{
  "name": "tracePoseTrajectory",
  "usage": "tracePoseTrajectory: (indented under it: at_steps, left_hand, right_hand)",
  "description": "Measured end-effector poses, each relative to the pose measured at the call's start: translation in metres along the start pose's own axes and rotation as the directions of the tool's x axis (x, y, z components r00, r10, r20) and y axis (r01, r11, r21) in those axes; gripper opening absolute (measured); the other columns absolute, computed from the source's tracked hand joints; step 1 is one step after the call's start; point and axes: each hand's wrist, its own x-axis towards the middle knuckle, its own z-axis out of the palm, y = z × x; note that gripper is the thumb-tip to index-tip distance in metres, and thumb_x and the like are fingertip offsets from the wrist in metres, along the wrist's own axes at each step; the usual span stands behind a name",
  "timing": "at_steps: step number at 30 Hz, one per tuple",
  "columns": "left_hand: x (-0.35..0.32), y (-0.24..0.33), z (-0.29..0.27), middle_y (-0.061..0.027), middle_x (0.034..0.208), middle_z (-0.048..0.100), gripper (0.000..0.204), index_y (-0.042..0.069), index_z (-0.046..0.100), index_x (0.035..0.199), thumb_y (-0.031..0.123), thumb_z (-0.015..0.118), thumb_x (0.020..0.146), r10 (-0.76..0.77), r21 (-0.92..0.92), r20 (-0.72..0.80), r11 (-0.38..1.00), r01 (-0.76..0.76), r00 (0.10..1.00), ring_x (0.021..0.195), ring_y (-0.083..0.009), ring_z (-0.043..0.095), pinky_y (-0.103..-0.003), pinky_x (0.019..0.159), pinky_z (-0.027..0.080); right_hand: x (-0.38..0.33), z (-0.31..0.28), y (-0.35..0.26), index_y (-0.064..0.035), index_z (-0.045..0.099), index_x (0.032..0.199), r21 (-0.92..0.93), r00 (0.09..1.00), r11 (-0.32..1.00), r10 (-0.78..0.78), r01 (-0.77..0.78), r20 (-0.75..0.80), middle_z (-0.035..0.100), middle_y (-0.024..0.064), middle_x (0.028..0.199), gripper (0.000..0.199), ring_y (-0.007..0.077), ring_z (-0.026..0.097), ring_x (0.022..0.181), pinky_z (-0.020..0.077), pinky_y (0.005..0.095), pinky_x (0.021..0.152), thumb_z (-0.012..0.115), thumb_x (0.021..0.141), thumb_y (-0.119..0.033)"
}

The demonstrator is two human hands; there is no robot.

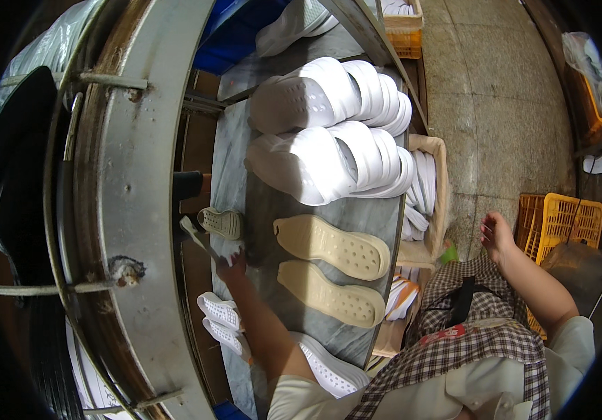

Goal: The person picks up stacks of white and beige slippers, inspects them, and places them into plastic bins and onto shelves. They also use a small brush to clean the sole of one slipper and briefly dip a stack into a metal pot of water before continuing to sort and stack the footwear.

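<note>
Well, the marbled grey table (229, 168) is the largest thing about the hands and bears most of the footwear. Toward its far end lie two rows of nested white shoes (315, 161), and against its right side stands a tan bin (443, 189) of white pieces. Farther right of the table is a yellow crate (574, 224). Two cream soles (339, 245) lie side by side on the middle of the table, and two white perforated pieces (224, 325) sit at its left edge. The right hand (497, 234) is raised, well apart from the table's right edge, fingers loosely bent and nothing visible in them. By the left edge, the left hand (231, 264) has its fingers clamped on a thin grey-green piece (197, 233), just beside a small grey-green shoe (222, 223) on the table.
</note>
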Motion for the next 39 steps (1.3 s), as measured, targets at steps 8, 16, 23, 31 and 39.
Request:
tracePoseTrajectory:
  at_steps: [8, 16, 23, 31, 39]
  left_hand:
    - [0.003, -0.054, 0.09, -0.0129, 0.135, 0.04, 0.038, 0.003, 0.048, 0.128, 0.017, 0.045, 0.093, 0.092, 0.314, 0.447, 0.915, -0.253, 0.89, 0.118, -0.0328, 0.041, -0.051, 0.088, 0.043]
    - [-0.124, -0.031, 0.038, -0.0138, 0.128, 0.046, 0.036, 0.003, 0.05, 0.125, 0.016, 0.046, 0.092, -0.044, -0.153, 0.659, 0.97, 0.19, 0.751, 0.116, -0.0271, 0.045, -0.038, 0.081, 0.045]
    - [-0.367, -0.056, -0.087, -0.0062, 0.108, 0.051, 0.023, 0.005, 0.051, 0.113, 0.015, 0.046, 0.093, -0.221, -0.102, 0.941, 0.539, 0.836, 0.257, 0.092, -0.0155, 0.049, -0.026, 0.069, 0.042]
    - [-0.496, -0.122, -0.104, -0.0099, 0.089, 0.041, 0.032, -0.004, 0.048, 0.099, 0.012, 0.067, 0.078, -0.372, 0.252, 0.927, 0.719, 0.647, 0.052, 0.065, -0.0182, 0.044, -0.027, 0.039, 0.044]
    - [-0.554, -0.155, -0.073, -0.0165, 0.14, 0.033, 0.086, -0.001, 0.017, 0.142, 0.035, 0.068, 0.083, -0.349, 0.331, 0.937, 0.889, -0.317, 0.0, 0.127, -0.028, 0.039, -0.04, 0.105, 0.032]
  right_hand:
    - [-0.024, -0.019, 0.014, -0.0109, 0.051, 0.088, 0.04, 1.0, 0.999, 0.006, -0.006, -0.001, 0.054, -0.0012, 0.078, 0.012, 0.0097, 0.051, 0.067, 0.041, 0.0249, 0.053, 0.053, 0.088, -0.022]
    - [-0.04, -0.021, -0.002, -0.0139, 0.052, 0.094, -0.022, 0.99, 0.992, -0.122, 0.124, 0.074, 0.057, 0.0, 0.086, 0.006, 0.0096, 0.052, 0.071, 0.0426, 0.0237, 0.059, 0.052, 0.089, -0.018]
    - [-0.115, 0.048, -0.034, -0.0054, 0.049, 0.123, -0.166, 0.473, 0.761, -0.204, 0.627, 0.857, 0.062, 0.0073, 0.104, 0.034, 0.0151, 0.057, 0.1, 0.0466, 0.0289, 0.084, 0.054, 0.089, -0.005]
    - [-0.206, 0.076, -0.046, -0.0071, 0.023, 0.145, 0.149, -0.105, 0.691, -0.106, 0.707, 0.989, 0.036, 0.0102, 0.142, 0.076, 0.0241, 0.038, 0.127, 0.0307, 0.0358, 0.105, 0.067, 0.085, -0.027]
    - [-0.236, 0.028, -0.08, -0.001, 0.017, 0.145, 0.133, 0.063, 0.509, -0.35, 0.851, 0.935, 0.034, 0.0216, 0.139, 0.086, 0.0293, 0.036, 0.129, 0.0306, 0.0394, 0.106, 0.068, 0.08, -0.025]
